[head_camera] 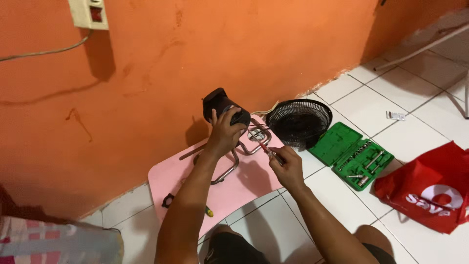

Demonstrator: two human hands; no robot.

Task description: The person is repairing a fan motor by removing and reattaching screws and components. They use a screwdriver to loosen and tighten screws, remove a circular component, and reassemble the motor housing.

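Left hand (224, 134) grasps one black fan motor housing (222, 105); right hand (288, 166) grips one screwdriver (266, 148); one fan grille (299, 122), one green socket case (351, 155)

The orange wall (146, 73) closes off the far side of the pink table (234, 190), just behind the black motor housing (222, 105). To the right, the black fan grille (299, 122) and the open green socket case (351, 155) block the floor; the red bag (430, 190) lies beyond. Open passage: bare white tiles (273, 225) at the near table edge, between the forearms
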